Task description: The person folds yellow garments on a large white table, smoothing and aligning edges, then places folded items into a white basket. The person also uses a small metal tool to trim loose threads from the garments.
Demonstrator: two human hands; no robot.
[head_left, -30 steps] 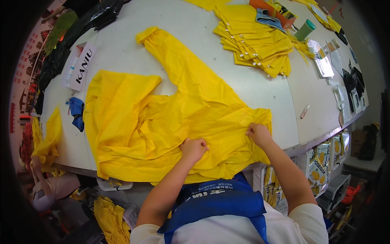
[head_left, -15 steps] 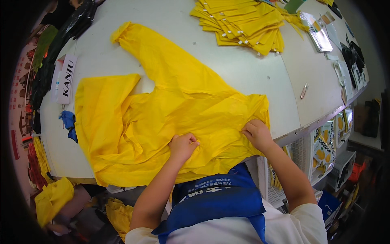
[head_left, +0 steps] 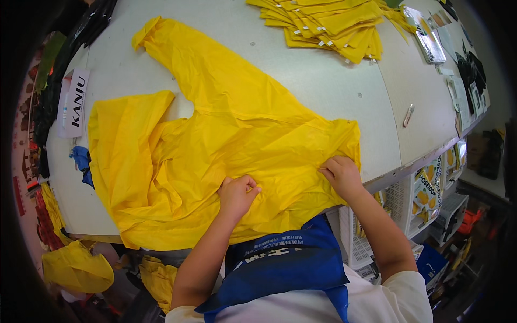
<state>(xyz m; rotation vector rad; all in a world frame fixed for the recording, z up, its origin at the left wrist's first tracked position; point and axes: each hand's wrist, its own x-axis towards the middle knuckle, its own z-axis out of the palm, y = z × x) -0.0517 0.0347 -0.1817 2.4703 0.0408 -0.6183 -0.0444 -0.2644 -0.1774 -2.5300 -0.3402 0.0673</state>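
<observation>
A thin yellow raincoat (head_left: pixel 242 129) lies spread and wrinkled over the table, its near edge hanging by my apron. One sleeve stretches to the far left and ends in a gathered cuff. Both of my hands work at its near part. My left hand (head_left: pixel 238 196) is closed in a pinch on the fabric near the middle. Further right, close to the raincoat's right end, my right hand (head_left: pixel 343 175) pinches the cloth between thumb and fingers. Creases run across the cloth between the two hands.
On the white table (head_left: pixel 334 97) stand a pile of flat yellow pieces with white tags (head_left: pixel 334 27), small thread snips (head_left: pixel 409 116) and a white box (head_left: pixel 73 105). Below the right edge are white baskets (head_left: pixel 398 210) with packages. A yellow bundle (head_left: pixel 78 266) sits low left.
The view has shifted slightly, so the table things sit a little higher and farther left. Both hands keep their pinch on the raincoat; the left hand has turned slightly.
</observation>
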